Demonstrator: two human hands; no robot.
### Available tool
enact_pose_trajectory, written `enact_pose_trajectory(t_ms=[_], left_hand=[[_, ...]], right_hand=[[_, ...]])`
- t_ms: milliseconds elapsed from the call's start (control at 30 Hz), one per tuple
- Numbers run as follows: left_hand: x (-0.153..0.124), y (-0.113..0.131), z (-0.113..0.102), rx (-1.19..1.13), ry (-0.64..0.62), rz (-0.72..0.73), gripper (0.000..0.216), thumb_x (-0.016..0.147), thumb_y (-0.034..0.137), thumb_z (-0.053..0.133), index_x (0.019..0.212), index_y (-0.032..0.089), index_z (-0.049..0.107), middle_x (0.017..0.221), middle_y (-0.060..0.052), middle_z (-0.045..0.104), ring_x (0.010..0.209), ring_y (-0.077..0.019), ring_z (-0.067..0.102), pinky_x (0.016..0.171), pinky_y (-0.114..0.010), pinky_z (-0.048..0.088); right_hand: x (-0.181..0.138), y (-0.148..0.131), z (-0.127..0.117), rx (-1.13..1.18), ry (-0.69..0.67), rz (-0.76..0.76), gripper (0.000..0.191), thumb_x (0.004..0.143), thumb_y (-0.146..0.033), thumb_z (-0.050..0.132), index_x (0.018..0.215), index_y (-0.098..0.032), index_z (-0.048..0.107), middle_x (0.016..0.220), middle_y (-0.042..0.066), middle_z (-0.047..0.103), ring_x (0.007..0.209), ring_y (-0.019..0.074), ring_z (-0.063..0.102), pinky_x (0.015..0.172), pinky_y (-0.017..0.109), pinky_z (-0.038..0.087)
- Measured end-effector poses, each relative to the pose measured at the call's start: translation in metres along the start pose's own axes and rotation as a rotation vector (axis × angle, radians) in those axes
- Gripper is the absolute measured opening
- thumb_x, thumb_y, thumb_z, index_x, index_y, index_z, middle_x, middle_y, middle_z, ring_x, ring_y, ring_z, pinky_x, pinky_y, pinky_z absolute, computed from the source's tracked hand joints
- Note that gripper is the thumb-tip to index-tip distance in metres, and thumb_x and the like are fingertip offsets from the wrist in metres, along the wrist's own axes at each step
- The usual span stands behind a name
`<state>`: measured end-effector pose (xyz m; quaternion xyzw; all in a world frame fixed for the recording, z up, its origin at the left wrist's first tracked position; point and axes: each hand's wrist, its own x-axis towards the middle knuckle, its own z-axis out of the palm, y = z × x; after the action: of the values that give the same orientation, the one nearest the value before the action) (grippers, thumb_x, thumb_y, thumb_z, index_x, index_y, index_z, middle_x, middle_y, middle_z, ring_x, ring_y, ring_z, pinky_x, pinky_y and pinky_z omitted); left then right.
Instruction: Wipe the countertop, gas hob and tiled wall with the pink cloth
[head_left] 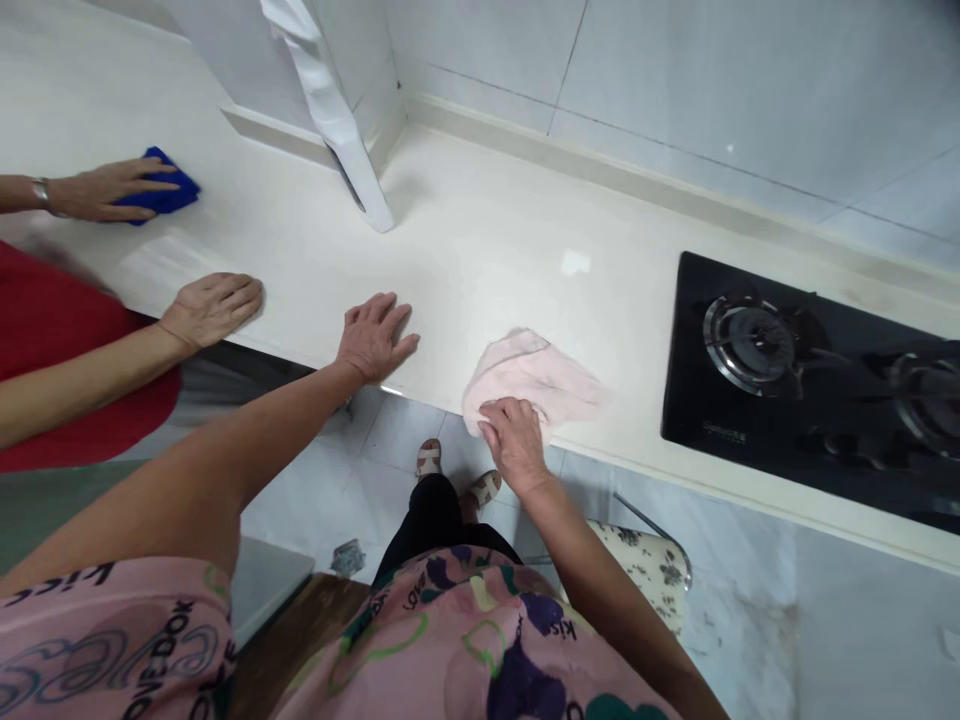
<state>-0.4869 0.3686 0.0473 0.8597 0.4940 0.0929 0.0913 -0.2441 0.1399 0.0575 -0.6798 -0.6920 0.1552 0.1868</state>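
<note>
A pale pink cloth (pixel 536 375) lies spread at the front edge of the white countertop (pixel 480 270), part of it hanging over the rim. My right hand (pixel 517 440) grips the cloth's near side, the fingers bent and closed on it. To the left, my left hand (pixel 376 337) rests on the countertop near its front edge, fingers spread, holding nothing.
A co-worker's hand (pixel 105 190) presses a blue cloth (pixel 169 188) on the counter at far left; their other hand (pixel 214 308) lies near the edge. A black gas stove (pixel 810 370) sits at right. A white panel (pixel 330 110) juts forward. Below stands a floral-patterned chair (pixel 637 565).
</note>
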Motion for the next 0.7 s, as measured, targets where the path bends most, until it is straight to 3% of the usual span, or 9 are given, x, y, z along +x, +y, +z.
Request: enact_pose_trajectory(t_ms=[67,200,333,400,533,700], left_hand=[[0.0,-0.001,0.0,-0.007,-0.005,-0.001,0.063,0.099,0.067,0.04,0.149,0.029,0.051,0.168,-0.009,0.041,0.156,-0.0307,0.03,0.123,-0.052,0.022],[0.001,-0.002,0.002,-0.027,-0.014,0.001,0.063,0.1,0.065,0.042,0.15,0.029,0.051,0.168,-0.008,0.04,0.156,-0.0292,0.029,0.123,-0.052,0.022],[0.0,-0.002,0.004,-0.033,-0.016,0.002,0.064,0.099,0.064,0.043,0.151,0.028,0.051,0.168,-0.008,0.039,0.157,-0.028,0.027,0.123,-0.053,0.021],[0.0,-0.002,0.004,-0.035,-0.015,-0.007,0.064,0.099,0.064,0.044,0.151,0.028,0.052,0.168,-0.008,0.039,0.157,-0.028,0.027,0.124,-0.052,0.02],[0.0,0.0,0.003,-0.029,-0.03,-0.012,0.063,0.099,0.064,0.043,0.151,0.029,0.051,0.169,-0.008,0.039,0.157,-0.0295,0.028,0.124,-0.052,0.02],[0.0,0.001,0.003,-0.039,-0.015,-0.012,0.062,0.1,0.066,0.041,0.148,0.03,0.052,0.169,-0.007,0.04,0.157,-0.0305,0.029,0.124,-0.051,0.02]], right_hand=[[-0.009,0.017,-0.007,-0.022,0.03,0.021,0.018,0.104,-0.034,0.06,0.114,-0.025,0.072,0.114,0.009,0.066,0.105,0.0272,0.05,0.09,0.04,0.038],[-0.052,0.08,-0.036,-0.024,0.122,0.107,0.019,0.104,-0.039,0.057,0.099,-0.024,0.069,0.107,0.008,0.066,0.103,0.026,0.052,0.091,0.04,0.039],[-0.082,0.124,-0.059,-0.022,0.232,0.29,0.022,0.099,-0.042,0.056,0.092,-0.023,0.063,0.096,0.007,0.063,0.096,0.0261,0.054,0.09,0.042,0.041],[-0.085,0.124,-0.06,-0.06,0.243,0.324,0.018,0.096,-0.037,0.055,0.092,-0.022,0.065,0.095,0.007,0.062,0.095,0.0263,0.052,0.089,0.043,0.04],[-0.083,0.103,-0.053,-0.159,0.112,0.201,0.021,0.093,-0.024,0.056,0.098,-0.028,0.076,0.105,0.008,0.061,0.101,0.0274,0.046,0.083,0.041,0.032],[-0.082,0.102,-0.053,-0.183,0.099,0.13,0.024,0.098,-0.026,0.056,0.109,-0.031,0.076,0.109,0.008,0.06,0.098,0.026,0.044,0.081,0.039,0.028]])
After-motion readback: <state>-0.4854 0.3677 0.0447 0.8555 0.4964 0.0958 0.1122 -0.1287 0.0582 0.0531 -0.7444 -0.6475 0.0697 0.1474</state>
